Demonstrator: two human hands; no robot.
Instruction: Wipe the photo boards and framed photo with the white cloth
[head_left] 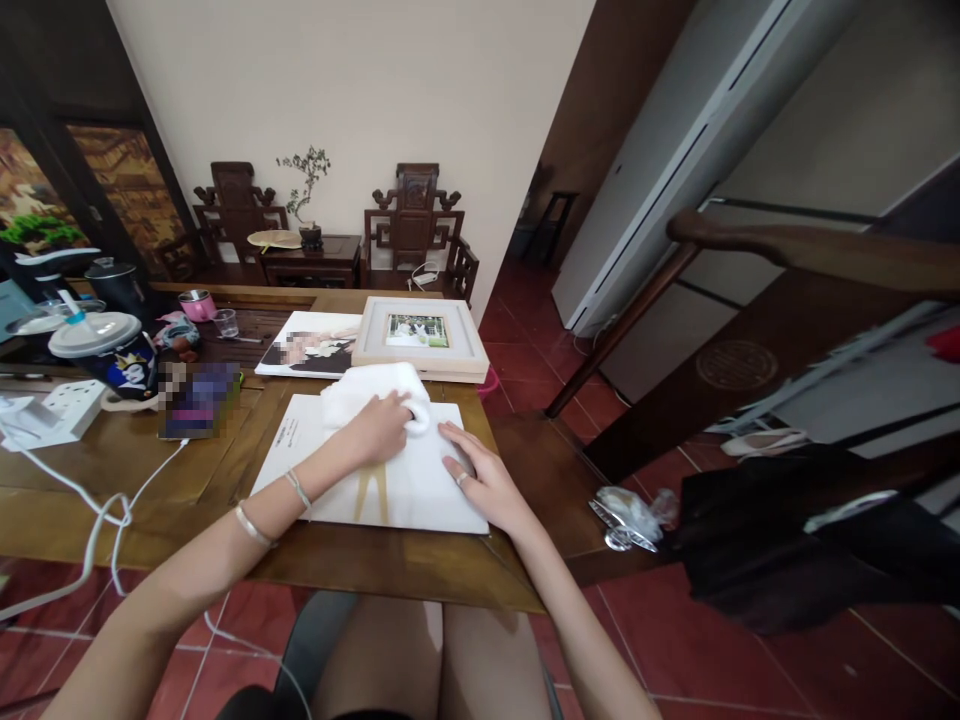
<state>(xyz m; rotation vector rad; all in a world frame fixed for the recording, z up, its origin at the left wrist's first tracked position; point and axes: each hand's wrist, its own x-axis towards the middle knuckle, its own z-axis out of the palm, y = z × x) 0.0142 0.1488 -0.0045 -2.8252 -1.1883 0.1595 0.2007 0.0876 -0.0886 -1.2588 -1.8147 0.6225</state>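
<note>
Hands 2, apart from each other, over the near right part of the bench (405,570). Left hand (385,430): fingers bent and closed on a bunched white cloth (367,388); 2 bands on that forearm. Cloth lies on the far part of a white panel (431,495). Right hand (484,478): fingers extended, laid on the panel's right side, ring on 1 finger. Panel flat; small dark print at far left, tan marking at near middle.

Just beyond: picture panel (307,350) at left, framed photo (418,332) at right; cannot tell whether these 2 touch. Left on bench: phone (199,400), partly blurred, with cable (150,485); lidded cup (120,350); white power strip (67,418). Farther: pink mug (196,306), clear cup (226,323).

Far side: 2 carved chairs (417,205), potted plant (309,190) between them.
</note>
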